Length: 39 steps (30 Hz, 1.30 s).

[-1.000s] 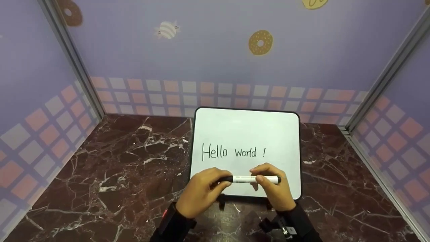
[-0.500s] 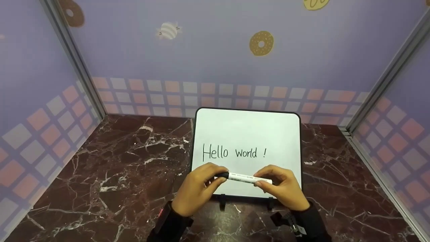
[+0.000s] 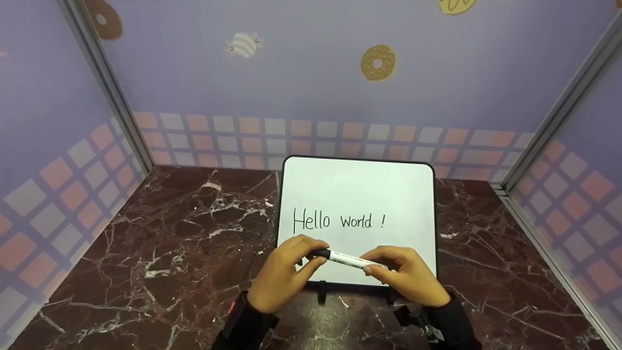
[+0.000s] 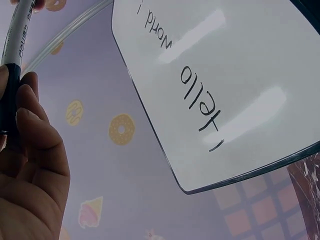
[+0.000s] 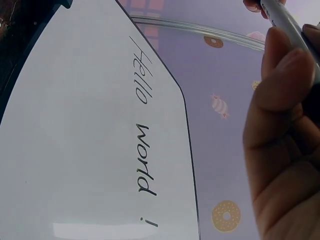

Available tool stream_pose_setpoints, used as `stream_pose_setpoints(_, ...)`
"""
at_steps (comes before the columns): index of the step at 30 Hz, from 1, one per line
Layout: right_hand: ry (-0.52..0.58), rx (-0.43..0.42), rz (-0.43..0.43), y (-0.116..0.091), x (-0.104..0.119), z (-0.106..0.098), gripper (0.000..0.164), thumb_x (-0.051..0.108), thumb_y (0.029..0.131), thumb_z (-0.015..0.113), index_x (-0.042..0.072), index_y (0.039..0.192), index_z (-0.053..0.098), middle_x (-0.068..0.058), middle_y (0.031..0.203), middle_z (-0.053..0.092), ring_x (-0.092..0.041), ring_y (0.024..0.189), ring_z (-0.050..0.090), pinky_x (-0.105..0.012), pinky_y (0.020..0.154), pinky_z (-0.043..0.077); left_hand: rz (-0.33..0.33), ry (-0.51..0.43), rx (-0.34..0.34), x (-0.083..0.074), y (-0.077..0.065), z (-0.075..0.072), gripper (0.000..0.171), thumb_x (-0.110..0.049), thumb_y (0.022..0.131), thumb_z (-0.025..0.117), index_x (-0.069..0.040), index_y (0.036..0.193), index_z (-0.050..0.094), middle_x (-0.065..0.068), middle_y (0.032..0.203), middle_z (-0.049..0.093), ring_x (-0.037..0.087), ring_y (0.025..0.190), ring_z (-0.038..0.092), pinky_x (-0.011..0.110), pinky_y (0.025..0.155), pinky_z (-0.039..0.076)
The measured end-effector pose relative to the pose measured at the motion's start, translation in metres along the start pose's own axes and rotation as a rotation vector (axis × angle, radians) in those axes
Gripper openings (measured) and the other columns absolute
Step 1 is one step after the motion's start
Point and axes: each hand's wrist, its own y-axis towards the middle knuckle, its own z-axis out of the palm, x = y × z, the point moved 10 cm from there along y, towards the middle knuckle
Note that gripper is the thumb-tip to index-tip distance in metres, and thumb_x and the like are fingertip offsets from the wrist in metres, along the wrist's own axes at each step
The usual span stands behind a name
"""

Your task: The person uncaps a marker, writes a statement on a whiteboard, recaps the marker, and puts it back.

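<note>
A white marker with a black cap (image 3: pixel 346 259) is held between both hands, in front of the lower part of a whiteboard (image 3: pixel 359 187). My left hand (image 3: pixel 284 274) pinches the black capped end between thumb and fingers. At the white barrel's other end, my right hand (image 3: pixel 410 274) grips with thumb and forefinger. "Hello world !" is written in black across the board's middle. In the left wrist view the cap sits in the left fingers (image 4: pixel 42 140); the right wrist view shows the barrel (image 5: pixel 287 22) against the right fingers (image 5: pixel 280 85).
The black-framed board stands upright, leaning back, on small black feet (image 3: pixel 321 294) on a dark red marbled table (image 3: pixel 194 262). A purple wall (image 3: pixel 311 73) with pink and white squares rises behind, and side panels close in left and right.
Both hands keep hold of the marker. Its right end has dipped and it slants down to the right now. The right hand has shifted its grip along the barrel.
</note>
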Motion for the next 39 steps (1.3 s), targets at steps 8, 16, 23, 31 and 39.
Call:
stream_pose_setpoints(8, -0.038, -0.021, -0.032, -0.001, 0.006, -0.007, 0.023, -0.010, 0.083, 0.057, 0.001, 0.102, 0.065, -0.006, 0.076, 0.061, -0.011, 0.051, 0.045, -0.021, 0.042, 0.041, -0.032, 0.008, -0.011, 0.002, 0.000, -0.004, 0.033, -0.023, 0.087, 0.061, -0.011, 0.118, 0.059, -0.004, 0.094, 0.065, 0.007, 0.079, 0.055, 0.022, 0.067, 0.048)
stream_pose_setpoints(16, -0.090, -0.122, -0.021, -0.009, 0.007, -0.033, 0.026, -0.012, 0.084, 0.055, -0.001, 0.105, 0.064, -0.010, 0.079, 0.063, -0.013, 0.057, 0.051, -0.023, 0.047, 0.043, -0.119, 0.056, -0.034, 0.011, -0.002, -0.022, 0.037, -0.026, 0.088, 0.060, -0.016, 0.124, 0.055, -0.008, 0.098, 0.063, 0.007, 0.092, 0.055, 0.028, 0.079, 0.048)
stream_pose_setpoints(23, -0.094, -0.273, -0.112, -0.019, 0.013, -0.065, 0.029, -0.021, 0.080, 0.053, -0.006, 0.102, 0.064, -0.012, 0.079, 0.065, -0.012, 0.056, 0.050, -0.024, 0.042, 0.035, -0.128, 0.102, -0.095, 0.016, -0.003, -0.045, 0.035, -0.024, 0.087, 0.062, -0.016, 0.120, 0.058, -0.007, 0.099, 0.063, 0.008, 0.094, 0.054, 0.029, 0.082, 0.046)
stream_pose_setpoints(31, -0.108, -0.444, -0.145, -0.033, 0.021, -0.096, 0.023, -0.022, 0.079, 0.052, -0.013, 0.098, 0.062, -0.017, 0.075, 0.063, -0.012, 0.055, 0.050, -0.023, 0.044, 0.037, -0.172, 0.277, -0.097, 0.030, -0.007, -0.060, 0.038, -0.022, 0.085, 0.065, -0.008, 0.120, 0.057, 0.001, 0.105, 0.063, 0.015, 0.101, 0.054, 0.032, 0.090, 0.045)
stream_pose_setpoints(39, -0.219, -0.691, -0.079, -0.059, 0.012, -0.137, 0.016, -0.016, 0.081, 0.054, -0.015, 0.096, 0.061, -0.011, 0.072, 0.064, -0.009, 0.055, 0.053, -0.017, 0.046, 0.045, -0.272, 0.359, -0.042, 0.047, -0.013, -0.062, 0.048, -0.028, 0.085, 0.063, -0.008, 0.127, 0.051, 0.010, 0.123, 0.054, 0.024, 0.117, 0.046, 0.042, 0.102, 0.037)
